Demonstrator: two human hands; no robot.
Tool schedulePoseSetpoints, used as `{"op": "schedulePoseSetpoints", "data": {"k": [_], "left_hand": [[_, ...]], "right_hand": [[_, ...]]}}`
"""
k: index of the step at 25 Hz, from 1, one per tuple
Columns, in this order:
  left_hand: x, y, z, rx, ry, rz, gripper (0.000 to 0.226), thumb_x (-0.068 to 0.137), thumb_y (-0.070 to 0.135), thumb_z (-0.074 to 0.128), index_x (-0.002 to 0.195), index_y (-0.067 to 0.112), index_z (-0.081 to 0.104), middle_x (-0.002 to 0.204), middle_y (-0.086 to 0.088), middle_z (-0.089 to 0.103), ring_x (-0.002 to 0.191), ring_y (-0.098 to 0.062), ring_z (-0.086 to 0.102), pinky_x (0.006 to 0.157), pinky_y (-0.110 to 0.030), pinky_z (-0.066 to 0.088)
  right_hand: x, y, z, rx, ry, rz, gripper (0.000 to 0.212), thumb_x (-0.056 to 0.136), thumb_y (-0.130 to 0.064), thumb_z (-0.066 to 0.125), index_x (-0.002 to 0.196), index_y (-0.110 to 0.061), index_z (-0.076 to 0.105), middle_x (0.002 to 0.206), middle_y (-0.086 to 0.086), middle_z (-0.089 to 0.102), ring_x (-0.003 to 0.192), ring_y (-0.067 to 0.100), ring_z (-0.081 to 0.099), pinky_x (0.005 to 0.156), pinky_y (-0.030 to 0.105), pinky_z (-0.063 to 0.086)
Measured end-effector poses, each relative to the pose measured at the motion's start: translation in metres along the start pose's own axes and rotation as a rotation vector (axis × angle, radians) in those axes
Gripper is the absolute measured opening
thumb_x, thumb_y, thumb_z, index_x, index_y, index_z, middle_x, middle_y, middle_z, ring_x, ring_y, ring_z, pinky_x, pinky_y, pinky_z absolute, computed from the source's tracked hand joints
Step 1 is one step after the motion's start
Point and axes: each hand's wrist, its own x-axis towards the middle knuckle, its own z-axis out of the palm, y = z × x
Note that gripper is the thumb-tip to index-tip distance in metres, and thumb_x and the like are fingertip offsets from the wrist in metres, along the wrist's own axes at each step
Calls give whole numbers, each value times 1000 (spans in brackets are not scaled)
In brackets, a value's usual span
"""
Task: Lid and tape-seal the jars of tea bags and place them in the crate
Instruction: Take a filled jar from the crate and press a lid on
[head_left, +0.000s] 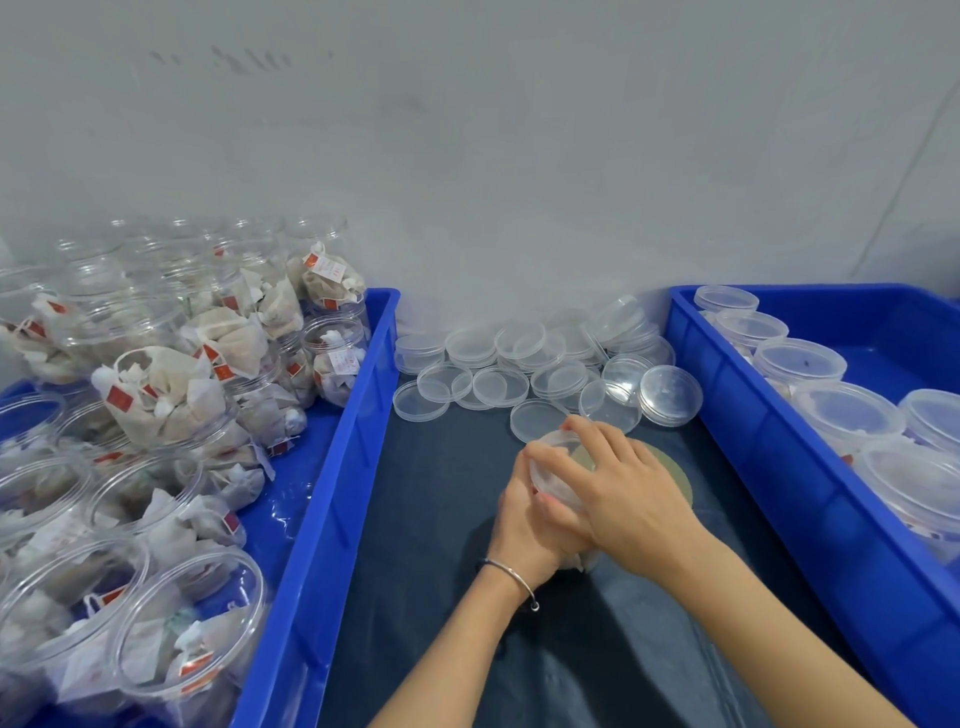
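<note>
At frame centre, my left hand (524, 514) gripped the jar (558, 480); my right hand (623, 493) clamped its lid (556, 441), lidding; taping seemed next.

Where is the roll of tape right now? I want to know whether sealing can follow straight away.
In the head view, the roll of tape lies flat on the dark table cover, centre-right, partly hidden behind the right hand.

Two blue crates (332, 467); seven lidded jars (800, 362) at right; roughly twenty loose lids (501, 387) at centre; two hands (618, 499); one bracelet (511, 574).
</note>
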Motion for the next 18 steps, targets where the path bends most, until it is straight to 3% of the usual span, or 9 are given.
{"op": "schedulePoseSetpoints", "data": {"k": [2,3,5,6,8,11,13,15,18], "left_hand": [[-8,-9,7,437,34,145,27,81,32,61,107,31,55,93,6,68,85,-4,68,67,-19,54],[-11,-14,9,579,57,180,43,72,32,74,107,40,50,98,16,65,88,8,63,69,-12,51],[-15,-23,10,477,233,200,73,47,41,85,111,38,48,107,18,59,97,11,57,79,-13,49],[-16,-24,9,386,295,236,81,42,43,86,113,31,49,110,16,57,100,9,55,84,-17,50],[-15,-20,5,282,396,271,86,43,34,91,116,18,50,113,12,53,101,11,50,89,-23,48],[-10,-15,1,297,430,302,79,54,14,93,117,15,46,116,7,50,101,16,46,92,-17,43],[-11,-11,0,275,403,279,81,57,26,90,121,16,43,119,6,48,105,13,46,92,-12,41],[-12,-7,-3,231,339,213,77,70,42,75,131,15,36,131,2,42,121,1,43,100,-16,38],[-14,5,-9,232,427,210,52,96,23,54,141,17,29,145,1,30,135,-11,34,102,-21,32]], "right_hand": [[-1,1,4,190,32,-3,45,88,-54,36,121,-36,61,128,5,57,114,23,56,88,36,49],[-1,5,4,439,12,42,41,90,-54,37,125,-41,54,134,-6,52,123,13,48,99,29,42],[-6,21,14,961,85,283,33,98,-45,39,131,-42,43,139,-20,43,130,-2,37,107,17,28],[-11,31,22,956,114,439,34,100,-41,40,133,-36,42,141,-18,42,131,0,36,109,20,27],[-26,47,42,561,-152,625,43,96,-43,46,134,-23,44,142,-7,42,132,12,35,111,38,26],[-49,52,66,131,-520,505,53,93,-56,42,138,-28,38,136,-12,37,132,9,32,113,54,10],[-52,53,65,18,-446,422,46,94,-56,38,132,-30,43,122,-13,42,123,6,39,115,51,8],[-53,53,59,56,-380,378,38,94,-55,39,120,-29,48,113,-12,47,114,8,45,108,40,25],[-48,47,37,414,-176,587,25,89,-51,49,92,-27,48,89,-8,58,82,17,55,67,34,40]]}}
